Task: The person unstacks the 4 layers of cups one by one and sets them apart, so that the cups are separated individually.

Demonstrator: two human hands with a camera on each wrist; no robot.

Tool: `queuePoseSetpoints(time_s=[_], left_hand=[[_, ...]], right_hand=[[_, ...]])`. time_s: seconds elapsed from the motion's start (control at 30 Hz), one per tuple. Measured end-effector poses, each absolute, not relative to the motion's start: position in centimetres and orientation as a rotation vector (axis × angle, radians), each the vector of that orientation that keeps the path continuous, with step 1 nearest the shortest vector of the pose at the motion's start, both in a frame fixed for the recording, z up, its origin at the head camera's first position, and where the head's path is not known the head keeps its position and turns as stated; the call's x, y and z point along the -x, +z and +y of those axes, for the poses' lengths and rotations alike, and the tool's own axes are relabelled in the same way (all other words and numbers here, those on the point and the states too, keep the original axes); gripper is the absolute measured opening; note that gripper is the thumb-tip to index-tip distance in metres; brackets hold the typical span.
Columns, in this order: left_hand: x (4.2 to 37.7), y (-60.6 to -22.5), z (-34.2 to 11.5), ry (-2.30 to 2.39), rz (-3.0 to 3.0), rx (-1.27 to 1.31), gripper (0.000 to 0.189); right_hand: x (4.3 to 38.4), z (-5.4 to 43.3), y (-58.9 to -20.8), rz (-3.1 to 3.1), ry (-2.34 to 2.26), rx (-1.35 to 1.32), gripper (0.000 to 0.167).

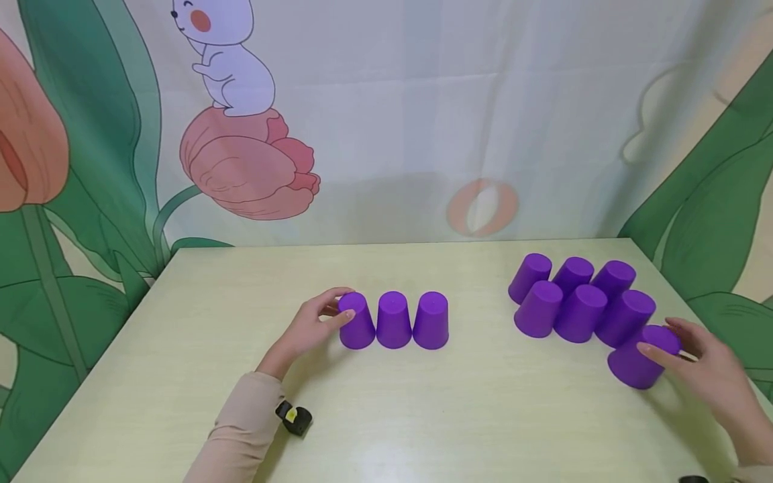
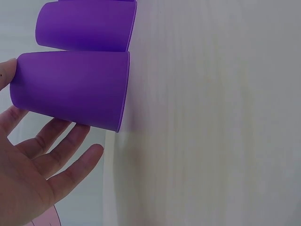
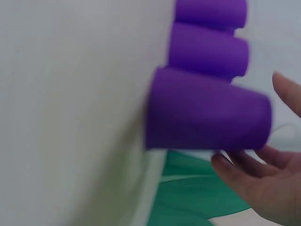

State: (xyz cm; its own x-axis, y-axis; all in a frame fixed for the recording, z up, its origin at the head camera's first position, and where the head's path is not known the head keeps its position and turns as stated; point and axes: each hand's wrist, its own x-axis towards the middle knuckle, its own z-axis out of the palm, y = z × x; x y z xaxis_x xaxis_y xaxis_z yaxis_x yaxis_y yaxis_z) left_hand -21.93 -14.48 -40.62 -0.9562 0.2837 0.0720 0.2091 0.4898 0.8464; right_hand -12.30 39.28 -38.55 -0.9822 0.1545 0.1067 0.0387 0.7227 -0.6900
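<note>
Three upside-down purple cups stand in a row on the table, mid-view in the head view. My left hand [image 1: 311, 325] holds the leftmost purple cup [image 1: 360, 329] near its top, thumb on the near side and fingers along the other side. In the left wrist view this cup [image 2: 70, 89] stands against its neighbour [image 2: 84, 24]. At the right, my right hand [image 1: 706, 355] is around the nearest purple cup [image 1: 634, 362] of a larger group. In the right wrist view a gap shows between the thumb [image 3: 288, 92] and that cup [image 3: 207, 113], with relaxed fingers beneath.
Behind the right-hand cup stand several more upside-down purple cups [image 1: 578, 314] in two rows, close together. The pale table [image 1: 410, 416] ends at a printed curtain [image 1: 392, 147]. Black wrist straps show at both sleeves.
</note>
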Motion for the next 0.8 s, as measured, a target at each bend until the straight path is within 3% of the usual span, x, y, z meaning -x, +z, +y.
queuePoseSetpoints(time_s=[0.37,0.8], left_hand=[[21.9,-40.6,-14.3,1.493,2.637,-0.465,0.040],[21.9,-40.6,-14.4,1.507,2.628,-0.436,0.041]], right_hand=[[12.1,34.2,-34.0,-2.646,1.177,0.325,0.074],[15.7,26.0,-34.5,-2.709,1.301,-0.226,0.060]])
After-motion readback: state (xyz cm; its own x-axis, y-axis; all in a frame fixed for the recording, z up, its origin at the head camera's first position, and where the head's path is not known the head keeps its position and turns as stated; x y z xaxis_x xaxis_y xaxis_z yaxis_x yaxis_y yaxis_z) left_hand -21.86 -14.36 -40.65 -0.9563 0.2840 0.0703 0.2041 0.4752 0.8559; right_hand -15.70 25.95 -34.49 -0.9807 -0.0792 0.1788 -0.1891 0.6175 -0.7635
